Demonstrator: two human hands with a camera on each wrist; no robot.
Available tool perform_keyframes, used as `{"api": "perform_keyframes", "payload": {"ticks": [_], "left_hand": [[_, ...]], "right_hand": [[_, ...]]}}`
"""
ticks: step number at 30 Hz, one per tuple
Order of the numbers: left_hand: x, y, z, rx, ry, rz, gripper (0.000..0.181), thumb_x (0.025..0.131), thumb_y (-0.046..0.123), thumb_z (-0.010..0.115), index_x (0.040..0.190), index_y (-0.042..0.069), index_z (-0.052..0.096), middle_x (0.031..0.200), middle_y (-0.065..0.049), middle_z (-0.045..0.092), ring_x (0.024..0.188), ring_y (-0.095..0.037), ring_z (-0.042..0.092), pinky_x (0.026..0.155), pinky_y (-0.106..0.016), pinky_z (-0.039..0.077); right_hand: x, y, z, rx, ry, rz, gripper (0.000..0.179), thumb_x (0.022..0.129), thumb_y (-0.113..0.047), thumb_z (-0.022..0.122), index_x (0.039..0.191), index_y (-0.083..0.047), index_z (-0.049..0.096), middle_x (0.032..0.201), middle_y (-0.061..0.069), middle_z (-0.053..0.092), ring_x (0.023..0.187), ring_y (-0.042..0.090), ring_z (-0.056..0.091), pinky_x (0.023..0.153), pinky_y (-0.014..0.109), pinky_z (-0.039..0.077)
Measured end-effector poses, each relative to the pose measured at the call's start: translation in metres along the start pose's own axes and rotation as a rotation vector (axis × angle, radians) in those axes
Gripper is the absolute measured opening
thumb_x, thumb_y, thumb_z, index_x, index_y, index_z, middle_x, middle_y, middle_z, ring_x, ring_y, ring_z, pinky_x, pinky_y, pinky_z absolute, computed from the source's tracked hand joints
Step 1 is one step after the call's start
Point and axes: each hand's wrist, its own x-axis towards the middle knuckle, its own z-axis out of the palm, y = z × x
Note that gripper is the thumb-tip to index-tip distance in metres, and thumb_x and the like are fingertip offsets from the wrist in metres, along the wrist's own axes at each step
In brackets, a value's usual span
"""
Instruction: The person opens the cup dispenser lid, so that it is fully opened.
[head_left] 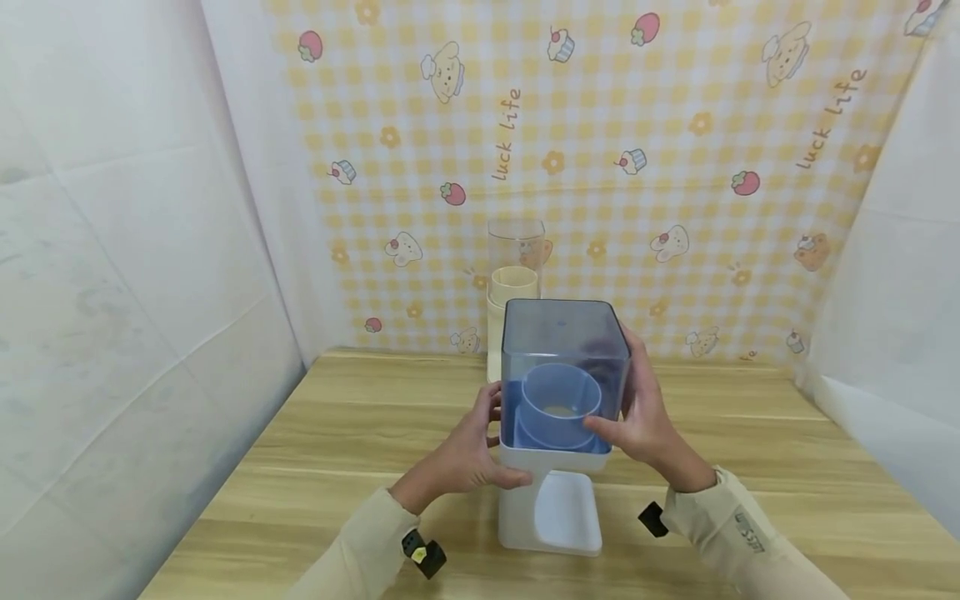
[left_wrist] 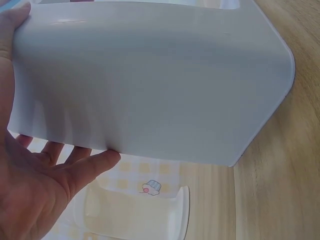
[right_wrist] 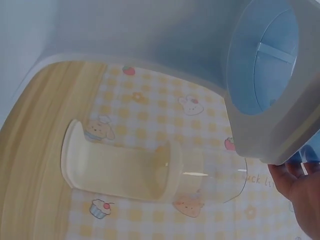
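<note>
A white dispenser [head_left: 517,517] stands near the middle of the table, its tray [head_left: 567,512] facing me. On top it has a see-through blue-grey box [head_left: 566,329] with a blue ring [head_left: 558,429] inside. My left hand [head_left: 472,454] grips the left side of the white body, thumb across the front; its fingertips reach the back edge in the left wrist view. With the thumb on the front face and fingers behind, my right hand [head_left: 641,417] holds the box's right side. The right wrist view shows a round opening [right_wrist: 262,55] under the top part. Whether the base touches the table, I cannot tell.
Behind it, at the back of the wooden table [head_left: 322,467], stands a cream dispenser [head_left: 495,333] with a clear cylinder [head_left: 516,237]. A yellow checked cloth [head_left: 405,200] hangs at the back, with white cloths [head_left: 135,250] at the sides.
</note>
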Motion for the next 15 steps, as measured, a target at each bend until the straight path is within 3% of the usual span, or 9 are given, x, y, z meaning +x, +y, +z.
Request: {"api": "perform_keyframes", "payload": {"ticks": [4,11,15], "left_hand": [[0.0005,0.0002,-0.0003,0.005,0.000,0.007,0.113,0.069,0.020,0.092,0.152,0.023,0.016,0.146,-0.008,0.037,0.129,-0.032,0.041,0.103,-0.058,0.042],[-0.0004,0.0005,-0.0009,0.009,-0.001,-0.004,0.114,0.069,0.021,0.092,0.153,0.024,0.015,0.145,-0.007,0.037,0.129,-0.031,0.041,0.104,-0.056,0.041],[-0.0009,-0.0004,-0.0010,0.004,-0.008,-0.003,0.114,0.069,0.020,0.091,0.153,0.023,0.014,0.144,-0.008,0.037,0.129,-0.032,0.041,0.104,-0.056,0.041]], "right_hand": [[0.0012,-0.0009,-0.0013,-0.004,-0.011,-0.013,0.108,0.077,-0.035,0.085,0.154,0.003,0.019,0.135,0.016,0.047,0.114,0.024,0.054,0.093,0.029,0.049],[0.0015,-0.0050,-0.0022,-0.112,-0.021,0.067,0.099,0.081,-0.042,0.080,0.154,-0.005,0.024,0.130,0.011,0.050,0.105,0.021,0.057,0.084,0.029,0.051],[0.0006,-0.0057,-0.0014,-0.080,-0.010,0.075,0.099,0.080,-0.038,0.081,0.154,-0.006,0.025,0.131,0.010,0.050,0.107,0.021,0.056,0.085,0.028,0.051]]}}
